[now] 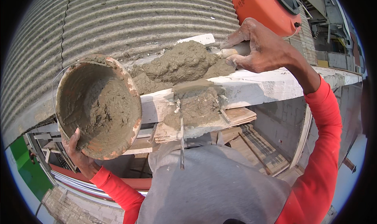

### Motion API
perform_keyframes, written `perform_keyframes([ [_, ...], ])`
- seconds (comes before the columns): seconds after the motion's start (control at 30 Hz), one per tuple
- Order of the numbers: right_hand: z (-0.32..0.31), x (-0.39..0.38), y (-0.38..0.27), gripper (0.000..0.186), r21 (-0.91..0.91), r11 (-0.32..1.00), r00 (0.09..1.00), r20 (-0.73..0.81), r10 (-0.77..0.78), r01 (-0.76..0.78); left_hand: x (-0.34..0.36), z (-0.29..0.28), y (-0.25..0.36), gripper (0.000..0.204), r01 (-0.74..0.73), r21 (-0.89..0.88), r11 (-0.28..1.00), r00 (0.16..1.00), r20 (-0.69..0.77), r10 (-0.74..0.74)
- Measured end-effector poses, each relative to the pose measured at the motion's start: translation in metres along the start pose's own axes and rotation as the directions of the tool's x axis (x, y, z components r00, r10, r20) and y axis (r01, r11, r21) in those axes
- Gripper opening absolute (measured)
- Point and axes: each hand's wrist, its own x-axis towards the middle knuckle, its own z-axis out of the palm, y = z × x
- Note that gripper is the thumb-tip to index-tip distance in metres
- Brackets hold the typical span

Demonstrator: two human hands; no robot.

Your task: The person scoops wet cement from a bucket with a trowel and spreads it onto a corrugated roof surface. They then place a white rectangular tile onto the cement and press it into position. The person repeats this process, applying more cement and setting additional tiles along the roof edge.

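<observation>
My left hand [78,151] grips the lower rim of a mortar-caked bucket [135,106], its fingers over the edge. The bucket is tilted, its mouth facing me, with wet grey mortar [106,110] inside and a thin wire bail at its left. Beyond the white wall top, my right hand [257,47] is closed around the pale, rounded handle of a trowel [240,49]; its blade is hidden by mortar and the hand. A heap of mortar [182,61] lies left of that hand. More mortar [198,104] covers the wall top and a board near me.
Corrugated roofing [149,20] spreads beyond the wall. An orange tank [263,8] stands at the far right. Two thin metal rods, one a long rod [182,145], stick out of the near mortar. Below the stacked boards [243,116] is a deep drop, with ground paving [70,206] far down.
</observation>
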Motion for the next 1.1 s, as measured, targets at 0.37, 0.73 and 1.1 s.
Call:
perform_keyframes([
  [0.37,0.083,-0.041,0.31,0.038,-0.505,0.861,0.937,0.272,0.218,-0.053,0.007,-0.137,-0.094,0.047,-0.095,0.336,0.937,0.971,-0.176,0.161],
  [0.73,0.181,-0.045,0.344,0.01,-0.684,0.724,0.879,0.398,0.263,0.093,-0.002,-0.099,-0.089,0.034,-0.11,0.411,0.905,0.919,-0.304,0.249],
  [1.1,0.012,-0.021,0.195,0.04,-0.591,0.731,0.9,0.02,0.435,-0.34,0.01,-0.155,-0.102,0.034,-0.004,0.168,0.986,0.979,-0.199,0.038],
])
